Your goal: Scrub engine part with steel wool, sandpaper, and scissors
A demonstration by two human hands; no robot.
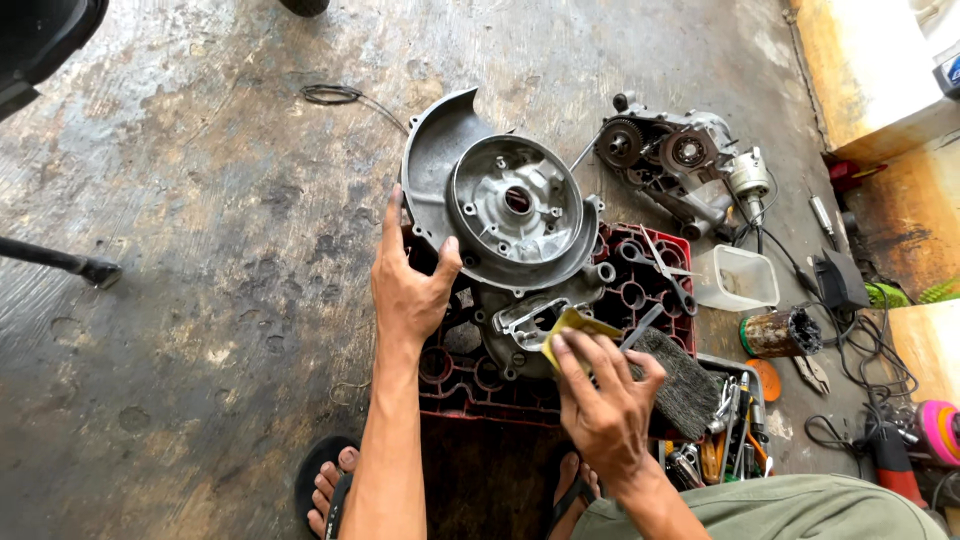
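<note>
Nearest the lens: green-clad knee (800, 505) at bottom right, sandalled feet (335, 485) on wet concrete floor (200, 250). Centre: large grey engine cover (515, 215), round with curved fin at upper left, propped on red plastic crate (650, 290). Left hand (410, 285) gripping cover's left rim, fingers (392, 215) stretched up along the edge, thumb hooked over it. Right hand (605, 405) below cover, fingers (580, 365) pressed together on yellow sandpaper (572, 328), held flat against cover's lower lug. Dark wire brush (685, 390) lying just right of that hand on crate. Upper right: second engine part (680, 160) with gears, on floor, well apart from cover. Beside crate: clear plastic tub (738, 277), rusty can (780, 333), scissors (665, 265) resting on crate top. Bottom right: tray of hand tools (735, 430), tangled black cables (870, 350). Upper left of cover: small coil of wire (332, 94) on floor.
</note>
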